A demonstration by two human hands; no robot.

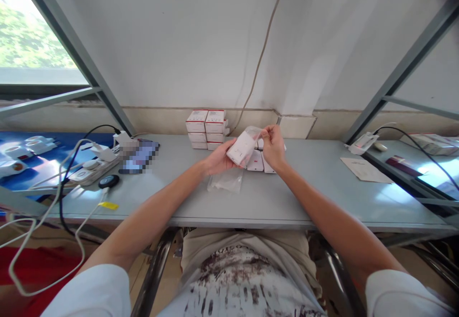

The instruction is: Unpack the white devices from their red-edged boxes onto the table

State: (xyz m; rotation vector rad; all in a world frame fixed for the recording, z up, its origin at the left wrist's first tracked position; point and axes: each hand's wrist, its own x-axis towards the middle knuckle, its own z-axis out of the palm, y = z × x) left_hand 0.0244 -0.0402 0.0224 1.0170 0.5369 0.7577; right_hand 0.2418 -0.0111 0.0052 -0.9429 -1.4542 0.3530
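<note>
Above the middle of the grey table, my left hand (pixel 219 159) is closed round a white device (pixel 244 146) that sits in a clear plastic bag. My right hand (pixel 273 145) pinches the upper right end of that bag (pixel 255 131). Another clear plastic bag (pixel 225 182) lies flat on the table below my left hand. Several white devices (pixel 255 160) stand together behind and beneath my hands, partly hidden by my right hand. To the left of them is a stack of small white and red boxes (pixel 206 126) near the wall.
On the grey table (pixel 279 207), a phone (pixel 141 157), a power strip (pixel 95 169) with cables and a round black device (pixel 108 181) lie left. A paper sheet (pixel 366 169) and white adapter (pixel 363 142) are right. Metal frame posts rise at both sides.
</note>
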